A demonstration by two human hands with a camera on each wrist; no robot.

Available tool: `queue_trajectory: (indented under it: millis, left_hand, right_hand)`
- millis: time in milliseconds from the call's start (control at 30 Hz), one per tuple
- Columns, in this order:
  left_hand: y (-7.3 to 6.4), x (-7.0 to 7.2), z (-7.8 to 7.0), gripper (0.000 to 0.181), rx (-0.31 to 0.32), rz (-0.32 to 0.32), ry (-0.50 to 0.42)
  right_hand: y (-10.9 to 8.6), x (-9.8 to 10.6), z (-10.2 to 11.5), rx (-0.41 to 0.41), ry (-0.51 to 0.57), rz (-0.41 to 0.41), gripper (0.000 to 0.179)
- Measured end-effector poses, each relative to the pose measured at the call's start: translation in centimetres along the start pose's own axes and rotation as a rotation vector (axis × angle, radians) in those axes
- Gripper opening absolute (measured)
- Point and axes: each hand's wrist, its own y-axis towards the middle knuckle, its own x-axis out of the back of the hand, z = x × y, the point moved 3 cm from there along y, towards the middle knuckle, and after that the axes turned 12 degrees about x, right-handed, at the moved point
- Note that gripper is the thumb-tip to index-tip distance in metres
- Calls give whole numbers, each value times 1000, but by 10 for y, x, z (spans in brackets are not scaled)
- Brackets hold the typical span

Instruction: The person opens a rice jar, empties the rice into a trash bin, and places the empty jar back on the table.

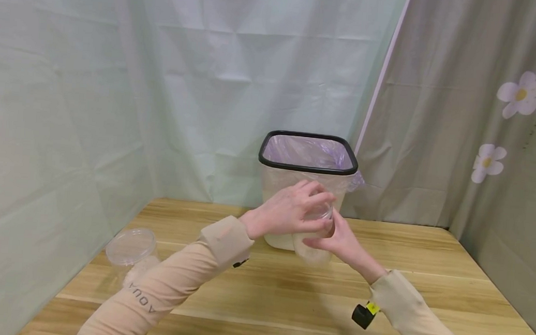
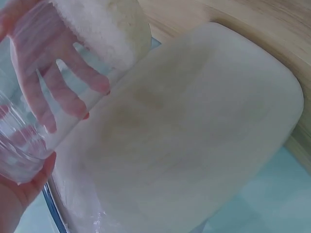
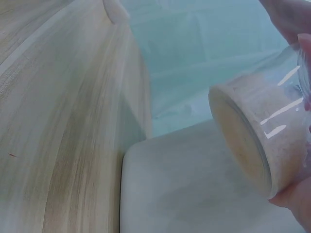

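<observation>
A clear plastic jar (image 1: 311, 252) with white, loose-looking contents in its lower part is held up in front of the bin. My left hand (image 1: 288, 210) grips its top end from above, around the lid. The right hand (image 1: 344, 241) holds the jar's side, thumb toward me. In the left wrist view, the right fingers (image 2: 68, 99) show through the clear wall of the jar. The right wrist view shows the jar's base (image 3: 240, 143) above the table; the contents lie against it. Hands cover most of the lid.
A whitish bin (image 1: 281, 181) with a black rim and a purple liner bag (image 1: 330, 151) stands behind the hands. Another clear lidded jar (image 1: 132, 246) with white contents is at the table's left, partly behind my left sleeve. Curtains enclose the wooden table (image 1: 398, 301).
</observation>
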Motion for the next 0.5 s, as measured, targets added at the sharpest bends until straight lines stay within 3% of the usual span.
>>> queue_trajectory:
  millis: [300,500]
  left_hand:
    - [-1,-2,-4,38,95,-74,96]
    - [-2,-4,-7,36,174,-122,152]
  right_hand:
    - [3,-3,3,8,-50,-56,77]
    - [4,-4,8,11,-151,-85,79]
